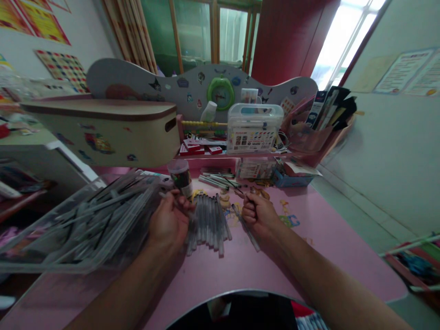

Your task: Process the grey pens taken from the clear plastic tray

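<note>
My left hand is curled, palm up, around a pale translucent pen barrel, blurred by motion. My right hand is closed in a pinch on a thin dark rod that looks like a pen refill, its free end pointing up and left. Between the hands lies a row of translucent pen barrels on the pink desk. A single capped pen lies just left of my right hand. Behind the row are several loose pens.
A clear plastic bin full of pen parts stands at the left. Near my left hand is a lidded cup. A cream storage box, a clear marker case and a blue box stand at the back.
</note>
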Demonstrator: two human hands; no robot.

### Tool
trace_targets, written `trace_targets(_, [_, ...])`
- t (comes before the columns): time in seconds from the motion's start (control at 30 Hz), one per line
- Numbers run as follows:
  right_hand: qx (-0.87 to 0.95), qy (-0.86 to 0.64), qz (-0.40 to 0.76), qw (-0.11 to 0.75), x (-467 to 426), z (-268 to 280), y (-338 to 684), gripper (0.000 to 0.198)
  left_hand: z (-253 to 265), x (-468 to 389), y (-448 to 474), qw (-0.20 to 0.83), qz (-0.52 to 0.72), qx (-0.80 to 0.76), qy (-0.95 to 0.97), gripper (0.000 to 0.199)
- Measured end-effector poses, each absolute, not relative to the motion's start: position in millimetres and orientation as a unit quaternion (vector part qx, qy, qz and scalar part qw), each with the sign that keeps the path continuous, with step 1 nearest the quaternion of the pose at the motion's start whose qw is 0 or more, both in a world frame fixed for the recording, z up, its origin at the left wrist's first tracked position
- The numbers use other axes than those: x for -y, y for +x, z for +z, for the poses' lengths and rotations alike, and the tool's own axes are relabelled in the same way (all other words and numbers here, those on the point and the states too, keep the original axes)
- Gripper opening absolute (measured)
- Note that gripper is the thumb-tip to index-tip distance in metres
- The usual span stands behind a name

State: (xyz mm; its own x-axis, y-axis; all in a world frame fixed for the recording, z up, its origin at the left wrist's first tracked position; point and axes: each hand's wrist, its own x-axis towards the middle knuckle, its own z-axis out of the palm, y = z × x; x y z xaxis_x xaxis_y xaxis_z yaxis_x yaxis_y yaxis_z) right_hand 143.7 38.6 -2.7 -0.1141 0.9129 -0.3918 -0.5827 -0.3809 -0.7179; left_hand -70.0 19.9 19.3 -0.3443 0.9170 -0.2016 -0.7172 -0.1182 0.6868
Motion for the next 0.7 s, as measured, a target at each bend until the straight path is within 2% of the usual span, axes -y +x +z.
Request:
trace_targets(0.03, [0.209, -0.410, 0.718, 0.522, -36.1, -3.3, 141.1, 0.035, 18.5, -16.0, -65.4, 0.574, 0.713, -0.366, 0.167, 0.005])
trace_targets(0.13, [0.279, -0.387, 0.725, 0.497, -23.9, -4.4, 130.5, 0.039, 14.5, -2.0, -46.7, 0.645, 0.614, -0.376, 0.255, 0.032])
trace_targets(0.17, [0.304, -0.379, 0.731, 0.480, -19.5, -4.5, 127.1, 0.039, 12.9, 1.9, -40.8, 0.664, 0.586, -0.380, 0.268, 0.033])
trace_targets(0.27, [0.343, -0.361, 0.755, 0.426, -11.6, -4.2, 121.8, 0.036, 8.9, 7.2, -30.6, 0.674, 0.572, -0.399, 0.243, 0.013])
trace_targets(0.33, [0.343, -0.360, 0.764, 0.411, -12.3, -4.3, 123.1, 0.031, 8.5, 5.8, -31.0, 0.673, 0.590, -0.400, 0.198, 0.023])
trace_targets(0.43, [0.335, -0.357, 0.749, 0.447, -18.4, -5.2, 128.0, 0.021, 11.3, 1.4, -37.1, 0.720, 0.572, -0.371, 0.127, 0.031])
trace_targets(0.5, [0.344, -0.372, 0.711, 0.487, -21.4, -4.6, 130.1, 0.024, 13.6, -0.1, -40.0, 0.761, 0.534, -0.357, 0.084, 0.028])
trace_targets(0.6, [0.407, -0.409, 0.616, 0.537, -19.3, 0.4, 129.8, 0.020, 14.6, 2.0, -38.7, 0.804, 0.480, -0.348, 0.041, 0.020])
trace_targets(0.7, [0.512, -0.417, 0.495, 0.565, -10.9, 7.8, 127.6, 0.013, 12.7, 7.9, -31.6, 0.810, 0.463, -0.358, 0.037, 0.021])
